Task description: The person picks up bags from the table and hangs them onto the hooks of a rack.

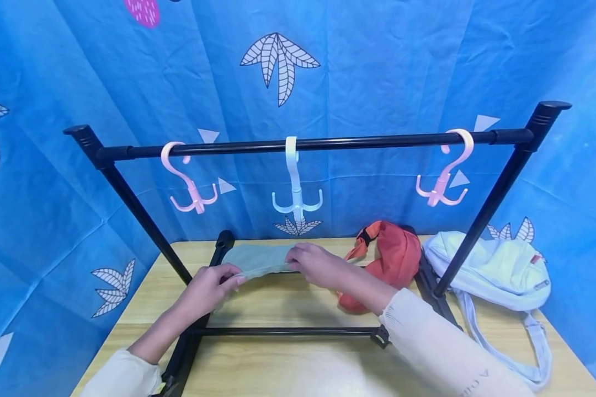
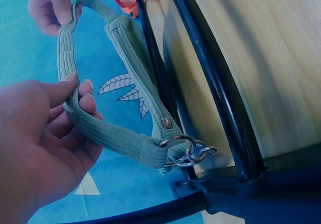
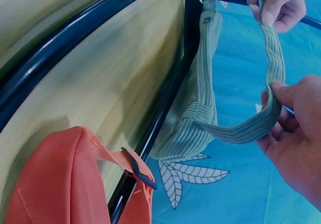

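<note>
A pale green corduroy bag (image 1: 260, 259) with a zipper is held up by its strap (image 2: 115, 139) between my two hands, behind the rack's lower bars. My left hand (image 1: 208, 289) pinches the strap between thumb and fingers, toward the end with metal rings (image 2: 188, 152). Farther along the same strap, my right hand (image 1: 318, 266) pinches it too. Seen from the right wrist, the strap bows out from the ribbed bag body (image 3: 185, 128). Above hang a light blue hook (image 1: 295, 187), a left pink hook (image 1: 191, 187) and a right pink hook (image 1: 442, 182).
The hooks hang from the top bar (image 1: 357, 143) of a black rack on a wooden table (image 1: 278, 364). A red-orange bag (image 1: 394, 256) lies beside my right forearm. At the right rests a pale blue bag (image 1: 491, 270) with its strap trailing. A blue patterned cloth (image 1: 377, 66) hangs behind.
</note>
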The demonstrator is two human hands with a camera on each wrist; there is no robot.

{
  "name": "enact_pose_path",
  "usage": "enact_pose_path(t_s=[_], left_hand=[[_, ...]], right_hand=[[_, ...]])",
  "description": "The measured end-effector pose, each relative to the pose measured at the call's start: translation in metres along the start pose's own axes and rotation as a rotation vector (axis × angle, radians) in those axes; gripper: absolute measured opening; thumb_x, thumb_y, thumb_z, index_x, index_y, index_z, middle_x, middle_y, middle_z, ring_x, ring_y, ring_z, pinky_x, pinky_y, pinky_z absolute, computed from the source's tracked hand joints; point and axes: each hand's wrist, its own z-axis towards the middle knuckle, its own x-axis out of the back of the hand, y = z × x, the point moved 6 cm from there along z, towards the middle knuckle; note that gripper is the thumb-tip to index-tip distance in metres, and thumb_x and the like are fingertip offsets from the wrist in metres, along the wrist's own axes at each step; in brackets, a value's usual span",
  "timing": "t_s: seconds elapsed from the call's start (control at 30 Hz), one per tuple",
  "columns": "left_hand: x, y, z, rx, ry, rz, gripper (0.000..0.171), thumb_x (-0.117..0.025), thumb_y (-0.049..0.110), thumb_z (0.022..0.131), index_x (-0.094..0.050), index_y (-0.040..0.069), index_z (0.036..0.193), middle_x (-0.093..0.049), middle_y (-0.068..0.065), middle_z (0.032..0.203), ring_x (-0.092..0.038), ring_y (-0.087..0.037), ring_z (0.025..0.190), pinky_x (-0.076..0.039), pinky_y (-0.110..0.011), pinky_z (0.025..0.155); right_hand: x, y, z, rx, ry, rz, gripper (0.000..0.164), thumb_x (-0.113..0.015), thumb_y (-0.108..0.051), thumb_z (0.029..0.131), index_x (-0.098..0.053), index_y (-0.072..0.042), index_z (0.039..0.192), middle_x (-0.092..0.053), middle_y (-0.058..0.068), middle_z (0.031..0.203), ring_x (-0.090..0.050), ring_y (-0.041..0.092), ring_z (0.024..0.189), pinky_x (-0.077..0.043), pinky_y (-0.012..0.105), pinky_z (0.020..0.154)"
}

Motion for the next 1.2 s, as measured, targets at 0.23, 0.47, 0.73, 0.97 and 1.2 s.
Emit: enact_pose_path(t_s=[0.23, 0.47, 0.73, 0.97, 1.2], left_hand=[[0.006, 0.006, -0.004, -0.036, 0.013, 0.068, 0.015, -0.067, 0.027, 0.102, -0.075, 0.015, 0.104, -0.064, 0.008, 0.074, -0.051, -0.006, 0.059, -0.046, -0.023, 0.057], [0.016, 0.015, -0.008, -0.098, 0.040, 0.129, 0.012, -0.070, 0.023, 0.100, -0.077, 0.014, 0.104, -0.071, 0.007, 0.082, -0.058, -0.006, 0.067, -0.053, -0.020, 0.065], [0.028, 0.020, -0.010, -0.164, 0.104, 0.131, 0.012, -0.070, 0.023, 0.099, -0.077, 0.013, 0.102, -0.070, 0.009, 0.080, -0.055, -0.001, 0.067, -0.052, -0.021, 0.062], [0.042, 0.029, -0.013, -0.199, 0.178, 0.156, 0.012, -0.073, 0.020, 0.097, -0.078, 0.011, 0.102, -0.078, 0.002, 0.089, -0.063, -0.003, 0.074, -0.060, -0.026, 0.070], [0.050, 0.032, -0.017, -0.206, 0.193, 0.175, 0.013, -0.073, 0.020, 0.097, -0.078, 0.010, 0.104, -0.076, 0.002, 0.088, -0.060, -0.003, 0.070, -0.056, -0.022, 0.065]], right_hand=[[0.004, -0.006, -0.006, 0.041, 0.020, -0.007, 0.018, -0.063, -0.009, 0.103, -0.073, -0.003, 0.117, -0.074, 0.007, 0.111, -0.071, 0.019, 0.108, -0.060, 0.029, 0.096], [0.009, -0.012, -0.010, 0.096, 0.067, -0.041, 0.017, -0.065, -0.010, 0.101, -0.075, -0.004, 0.114, -0.076, 0.007, 0.109, -0.073, 0.019, 0.106, -0.060, 0.028, 0.095], [0.022, -0.017, -0.010, 0.123, 0.115, -0.072, 0.016, -0.066, -0.009, 0.101, -0.077, -0.005, 0.111, -0.077, 0.006, 0.106, -0.074, 0.016, 0.102, -0.061, 0.025, 0.091], [0.033, -0.023, -0.009, 0.091, 0.095, -0.089, 0.019, -0.064, -0.012, 0.103, -0.076, -0.005, 0.115, -0.076, 0.006, 0.110, -0.072, 0.017, 0.102, -0.061, 0.027, 0.091], [0.039, -0.030, -0.007, 0.140, 0.138, -0.123, 0.016, -0.066, -0.010, 0.101, -0.077, -0.005, 0.112, -0.077, 0.006, 0.108, -0.073, 0.017, 0.100, -0.061, 0.026, 0.089]])
